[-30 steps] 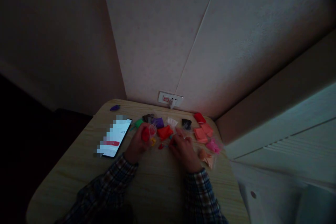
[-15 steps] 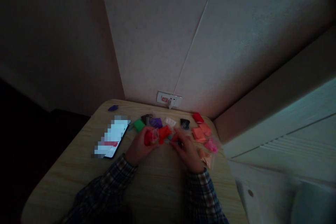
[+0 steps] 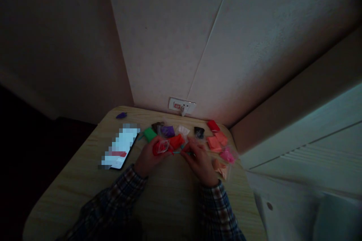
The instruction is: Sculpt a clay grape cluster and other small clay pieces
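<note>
My left hand (image 3: 149,158) is closed around a soft red lump (image 3: 157,149) that looks like modelling clay, with a crumpled clear wrapper (image 3: 164,145) over it. My right hand (image 3: 200,160) pinches a thin teal stick (image 3: 177,153), its left end reaching the red lump by my left fingertips. An orange-red packet (image 3: 177,141) lies just beyond, between both hands; whether my left fingers touch it I cannot tell. Behind my hands are a green packet (image 3: 149,134), a purple packet (image 3: 167,131), a white packet (image 3: 183,131) and a black packet (image 3: 199,132).
A phone (image 3: 121,147) with a lit screen lies left on the wooden table (image 3: 85,180). Near the right edge sit a red packet (image 3: 213,125), salmon packets (image 3: 214,144), a pink packet (image 3: 227,155) and a peach packet (image 3: 220,168). A wall socket (image 3: 181,106) holds a plug.
The red lump and its clear wrapper have shifted slightly left with my left hand. More of the teal stick shows between my hands. My right hand has hardly moved.
</note>
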### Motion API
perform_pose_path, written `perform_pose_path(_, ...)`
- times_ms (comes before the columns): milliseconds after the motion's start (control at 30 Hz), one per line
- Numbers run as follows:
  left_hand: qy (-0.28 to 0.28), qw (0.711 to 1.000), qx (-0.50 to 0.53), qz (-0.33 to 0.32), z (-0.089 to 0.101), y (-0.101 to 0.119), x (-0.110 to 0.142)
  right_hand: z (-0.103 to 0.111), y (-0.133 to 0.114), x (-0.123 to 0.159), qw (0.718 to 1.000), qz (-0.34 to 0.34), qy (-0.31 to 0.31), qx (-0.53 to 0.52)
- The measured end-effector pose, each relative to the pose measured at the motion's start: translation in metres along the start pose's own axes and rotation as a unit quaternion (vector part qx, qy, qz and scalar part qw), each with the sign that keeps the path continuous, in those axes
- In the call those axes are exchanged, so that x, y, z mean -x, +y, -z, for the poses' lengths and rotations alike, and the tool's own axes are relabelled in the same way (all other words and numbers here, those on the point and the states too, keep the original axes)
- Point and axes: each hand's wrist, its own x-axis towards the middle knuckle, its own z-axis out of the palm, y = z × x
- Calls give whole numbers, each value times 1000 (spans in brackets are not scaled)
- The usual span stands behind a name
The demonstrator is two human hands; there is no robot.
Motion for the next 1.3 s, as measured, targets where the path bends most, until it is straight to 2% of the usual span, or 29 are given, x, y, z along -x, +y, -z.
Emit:
perform_pose_path(333,73,997,12,-14,1,13,-1,5,-1,1,999,12,37,15)
perform_pose_path(500,89,996,20,-4,5,13,-3,7,-2,1,998,0,63,3)
perform_pose_path(867,32,999,28,-3,3,12,-4,4,-6,1,999,17,46,-24)
perform_pose_path(1067,38,999,16,-4,3,12,-2,1,-5,1,998,17,49,-24)
perform_pose_path(1300,30,999,35,26,0,12,-3,0,-7,2,996,16,76,-35)
